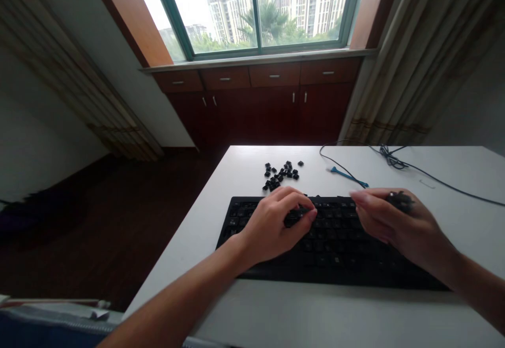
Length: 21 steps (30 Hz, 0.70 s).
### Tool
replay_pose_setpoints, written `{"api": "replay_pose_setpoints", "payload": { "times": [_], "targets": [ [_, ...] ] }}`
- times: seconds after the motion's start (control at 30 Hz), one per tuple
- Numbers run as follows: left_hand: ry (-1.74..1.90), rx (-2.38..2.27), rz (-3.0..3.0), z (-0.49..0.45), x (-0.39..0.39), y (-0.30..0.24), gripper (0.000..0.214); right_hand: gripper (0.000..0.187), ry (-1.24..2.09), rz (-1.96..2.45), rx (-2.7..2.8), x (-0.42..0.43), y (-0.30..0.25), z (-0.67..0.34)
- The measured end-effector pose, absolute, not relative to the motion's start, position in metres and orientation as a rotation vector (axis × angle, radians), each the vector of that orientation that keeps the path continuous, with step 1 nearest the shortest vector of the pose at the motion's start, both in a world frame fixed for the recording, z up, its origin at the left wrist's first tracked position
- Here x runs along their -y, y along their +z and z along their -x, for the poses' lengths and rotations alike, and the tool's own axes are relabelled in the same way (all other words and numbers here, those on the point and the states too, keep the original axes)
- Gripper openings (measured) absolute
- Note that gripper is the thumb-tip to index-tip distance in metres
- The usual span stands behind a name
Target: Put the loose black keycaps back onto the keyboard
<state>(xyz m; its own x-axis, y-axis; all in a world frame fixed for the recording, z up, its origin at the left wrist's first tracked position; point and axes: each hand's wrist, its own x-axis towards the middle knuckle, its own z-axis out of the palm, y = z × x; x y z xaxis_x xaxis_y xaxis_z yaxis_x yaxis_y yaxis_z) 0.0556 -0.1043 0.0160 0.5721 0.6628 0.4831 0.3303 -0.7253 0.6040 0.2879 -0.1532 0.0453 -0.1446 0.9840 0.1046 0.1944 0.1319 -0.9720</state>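
Black keycaps [281, 175] lie heaped on the white tabletop [244, 169], far left of centre. The left hand [272, 227] curls narrowly onto the black keyboard [335, 253]; any grip is hidden. Farther right lie a blue tool [347, 177] and a black cable [410, 168]. The right hand [406, 227] holds a dark clump of keycaps [400, 201] above the keyboard's right side.

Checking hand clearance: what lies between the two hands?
In the head view, the keys of a black keyboard lie between the left hand and the right hand.
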Motion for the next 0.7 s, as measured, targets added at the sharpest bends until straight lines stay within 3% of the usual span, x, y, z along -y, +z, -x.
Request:
{"api": "replay_pose_setpoints", "payload": {
  "times": [0.23,0.47,0.7],
  "targets": [
    [0.954,-1.326,-2.308,0.000,0.039,0.007,0.026,0.037,0.575,1.510,2.077,0.098,0.038,-0.290],
    [0.832,-1.322,-2.186,0.010,0.027,-0.007,0.038,0.029,0.400,1.448,2.431,0.046,0.021,-0.269],
    [0.833,-1.274,-2.114,0.006,0.028,-0.015,0.040,0.050,0.354,1.334,2.497,0.021,0.014,-0.226]
  ]
}}
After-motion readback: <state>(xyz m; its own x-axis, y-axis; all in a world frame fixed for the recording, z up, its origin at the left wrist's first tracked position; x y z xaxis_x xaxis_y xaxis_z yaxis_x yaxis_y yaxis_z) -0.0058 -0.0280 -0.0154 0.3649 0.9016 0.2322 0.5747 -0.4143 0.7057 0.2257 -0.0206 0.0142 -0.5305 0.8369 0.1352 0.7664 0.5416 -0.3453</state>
